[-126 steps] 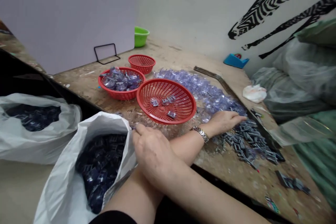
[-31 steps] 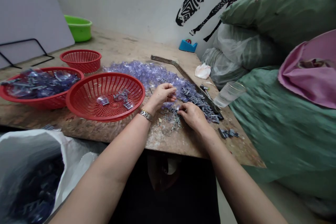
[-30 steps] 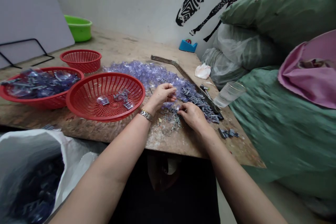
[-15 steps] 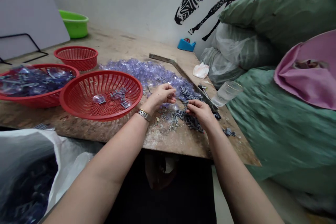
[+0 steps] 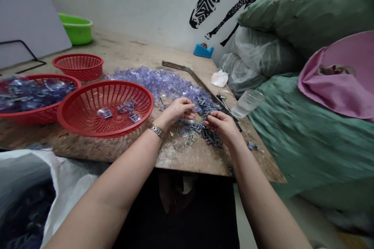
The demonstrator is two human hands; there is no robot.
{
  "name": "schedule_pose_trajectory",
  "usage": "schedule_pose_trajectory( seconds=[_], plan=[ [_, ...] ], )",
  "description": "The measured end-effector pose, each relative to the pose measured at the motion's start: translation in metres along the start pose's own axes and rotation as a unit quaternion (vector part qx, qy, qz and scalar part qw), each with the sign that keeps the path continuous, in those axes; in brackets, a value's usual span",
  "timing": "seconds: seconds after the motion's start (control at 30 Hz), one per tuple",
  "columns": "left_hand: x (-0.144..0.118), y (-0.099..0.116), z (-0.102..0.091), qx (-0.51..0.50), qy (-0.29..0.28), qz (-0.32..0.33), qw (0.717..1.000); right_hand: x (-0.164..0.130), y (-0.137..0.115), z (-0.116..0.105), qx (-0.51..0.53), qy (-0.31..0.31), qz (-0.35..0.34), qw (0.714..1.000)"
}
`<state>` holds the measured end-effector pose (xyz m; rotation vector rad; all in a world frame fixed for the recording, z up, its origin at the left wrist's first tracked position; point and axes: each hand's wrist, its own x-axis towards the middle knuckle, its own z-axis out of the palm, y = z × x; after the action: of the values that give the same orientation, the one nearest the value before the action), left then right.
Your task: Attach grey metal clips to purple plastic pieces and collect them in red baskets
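My left hand, with a metal watch at the wrist, is closed with curled fingertips over the middle of the table. Whatever it pinches is too small to make out. Close on its right, my right hand is closed too, thumb against forefinger, over a pile of small dark grey plastic parts. Its fingertips hide what they hold. Behind both hands spreads a heap of clear, purplish plastic pieces. A red basket left of my left hand contains several clear pieces with grey parts attached.
Another red basket, heaped with pieces, stands at the left, with a smaller red basket behind. A bent metal bar borders the heap. A glass stands near the right edge, beside green sacks. A white sack is lower left.
The camera view has turned slightly, so the scene sits a little further left. Both hands remain close together over the parts, with only small finger movements.
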<state>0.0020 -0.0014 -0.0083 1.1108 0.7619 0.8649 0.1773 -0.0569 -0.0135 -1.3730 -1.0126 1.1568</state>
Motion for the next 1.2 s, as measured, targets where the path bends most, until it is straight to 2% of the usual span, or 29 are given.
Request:
schedule_pose_trajectory(
  seconds=[0.1,0.2,0.27,0.33,0.4,0.67,0.83,0.93,1.0,1.1,1.2],
  plan=[
    [0.000,0.000,0.000,-0.017,-0.018,-0.004,1.000,0.000,0.001,0.000,-0.010,0.010,-0.030,0.999],
    [-0.001,0.002,-0.002,-0.051,-0.048,-0.016,0.997,0.003,0.005,-0.001,-0.066,0.026,-0.104,0.992],
    [0.000,0.002,-0.003,-0.074,-0.060,-0.029,0.995,0.003,0.008,-0.003,-0.147,0.046,-0.179,0.972],
    [0.001,0.001,-0.004,-0.088,-0.066,-0.039,0.993,0.003,0.011,-0.005,-0.232,0.066,-0.247,0.938],
    [0.002,0.000,-0.005,-0.095,-0.074,-0.048,0.992,0.002,0.013,-0.006,-0.282,0.076,-0.290,0.911],
    [-0.001,0.000,-0.001,-0.127,-0.133,-0.083,0.979,0.000,0.014,-0.007,-0.284,0.069,-0.378,0.878],
    [-0.002,-0.001,0.002,-0.133,-0.131,-0.076,0.980,-0.004,0.010,-0.003,-0.298,0.081,-0.395,0.865],
    [-0.001,-0.002,0.003,-0.131,-0.127,-0.066,0.981,-0.004,0.009,-0.001,-0.287,0.089,-0.387,0.872],
    [-0.001,-0.003,0.003,-0.132,-0.119,-0.057,0.982,-0.003,0.011,-0.001,-0.270,0.096,-0.365,0.886],
    [0.000,-0.005,0.004,-0.125,-0.110,-0.041,0.985,-0.001,0.014,0.001,-0.187,0.087,-0.274,0.939],
    [0.001,-0.007,0.005,-0.103,-0.106,-0.013,0.989,-0.001,0.016,0.004,-0.032,0.059,-0.158,0.985]
  ],
)
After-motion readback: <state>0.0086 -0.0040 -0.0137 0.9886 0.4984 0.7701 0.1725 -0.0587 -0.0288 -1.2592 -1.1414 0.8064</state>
